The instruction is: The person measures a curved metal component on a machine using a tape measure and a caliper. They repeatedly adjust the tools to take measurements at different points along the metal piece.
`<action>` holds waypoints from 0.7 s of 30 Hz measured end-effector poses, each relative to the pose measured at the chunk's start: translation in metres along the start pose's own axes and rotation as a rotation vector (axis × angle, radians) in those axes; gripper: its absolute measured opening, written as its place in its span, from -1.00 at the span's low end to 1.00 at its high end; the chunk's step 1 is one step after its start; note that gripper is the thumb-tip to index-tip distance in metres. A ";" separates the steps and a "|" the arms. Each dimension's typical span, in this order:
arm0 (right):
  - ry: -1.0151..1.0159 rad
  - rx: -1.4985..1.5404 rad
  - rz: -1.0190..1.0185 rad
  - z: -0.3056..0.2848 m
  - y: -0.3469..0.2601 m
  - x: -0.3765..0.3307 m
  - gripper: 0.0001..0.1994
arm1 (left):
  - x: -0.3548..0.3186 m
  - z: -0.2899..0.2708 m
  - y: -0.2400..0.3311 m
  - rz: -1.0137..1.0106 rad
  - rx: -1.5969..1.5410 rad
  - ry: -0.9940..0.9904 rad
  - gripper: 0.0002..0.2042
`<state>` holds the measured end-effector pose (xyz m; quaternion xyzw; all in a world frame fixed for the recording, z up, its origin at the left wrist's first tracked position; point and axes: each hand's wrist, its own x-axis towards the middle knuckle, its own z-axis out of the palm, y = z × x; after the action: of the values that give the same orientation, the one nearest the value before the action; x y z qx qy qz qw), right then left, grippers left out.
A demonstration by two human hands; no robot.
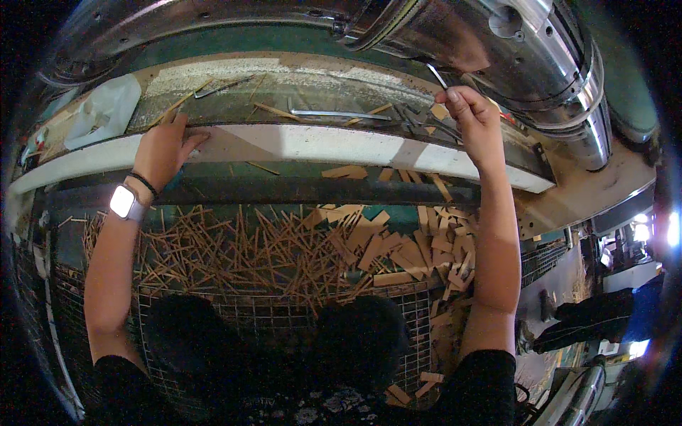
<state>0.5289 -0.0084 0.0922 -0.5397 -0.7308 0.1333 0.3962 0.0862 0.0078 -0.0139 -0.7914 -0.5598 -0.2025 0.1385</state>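
My right hand (474, 122) is raised at the big steel cylinder (515, 60), its fingers closed in a pinch. A thin shiny metal rod, which looks like a hex key (437, 76), sticks up from them toward the cylinder's underside. My left hand (165, 145) rests on the white beam (312, 143), thumb and fingers apart, fingertips over its far edge beside a thin cardboard strip (199, 91). In the trough behind the beam lie a long bent hex key (341, 114) and a darker hex key (224, 86).
A whitish plastic bag (106, 112) lies left in the trough. Below the beam, many cardboard strips and offcuts (241, 248) pile up above a wire mesh (249, 316). Another steel cylinder (213, 18) spans the top. At the right, another person's dark-trousered legs (593, 319) show.
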 end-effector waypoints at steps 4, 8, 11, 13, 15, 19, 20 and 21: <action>0.004 -0.001 -0.139 0.001 0.003 0.009 -0.76 | 0.000 0.000 0.002 -0.049 0.045 -0.015 -0.60; 0.005 -0.053 -0.127 -0.001 -0.001 0.011 -0.75 | -0.001 0.001 0.003 -0.036 -0.001 0.030 -0.60; 0.019 -0.130 -0.182 -0.004 -0.005 0.015 -0.74 | -0.001 -0.001 0.003 -0.067 -0.005 -0.012 -0.61; 0.037 -0.220 -0.193 -0.009 -0.005 0.018 -0.72 | 0.003 -0.008 0.008 -0.133 -0.034 -0.122 -0.61; 0.059 -0.341 -0.183 -0.013 -0.008 0.022 -0.70 | 0.003 -0.009 0.013 -0.160 -0.019 -0.118 -0.62; 0.190 -0.544 -0.102 -0.012 -0.018 0.017 -0.65 | 0.002 -0.011 0.019 -0.202 0.003 -0.123 -0.63; 0.225 -0.554 -0.121 -0.010 -0.014 0.018 -0.63 | 0.002 -0.010 0.017 -0.181 -0.006 -0.083 -0.65; 0.223 -0.497 -0.086 -0.007 -0.013 0.015 -0.64 | 0.001 -0.007 0.014 -0.159 -0.017 -0.045 -0.66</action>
<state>0.5233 -0.0014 0.1118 -0.6001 -0.7152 -0.1275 0.3350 0.0985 0.0004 -0.0071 -0.7500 -0.6221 -0.2000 0.1025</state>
